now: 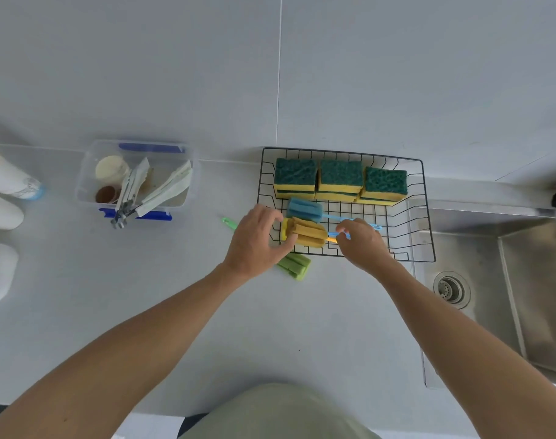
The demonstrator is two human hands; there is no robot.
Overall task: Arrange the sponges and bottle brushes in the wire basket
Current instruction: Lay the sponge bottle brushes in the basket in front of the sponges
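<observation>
A black wire basket [425, 217] stands on the counter by the sink. Three stacks of yellow-and-green sponges [340, 180] line its back. A blue bottle brush [303, 209] lies in the basket in front of them. My left hand [257, 239] grips the foam head of a yellow bottle brush [306, 232] at the basket's front left. My right hand [362, 240] pinches that brush's handle, with the blue handle right beside my fingers. A green bottle brush [295, 264] lies on the counter just outside the basket, partly hidden under my left hand.
A clear plastic box with blue clips [134, 179] holds small lids and folded items at the left. White cups [4, 191] stand at the far left edge. A steel sink [508, 280] with a drain lies to the right of the basket.
</observation>
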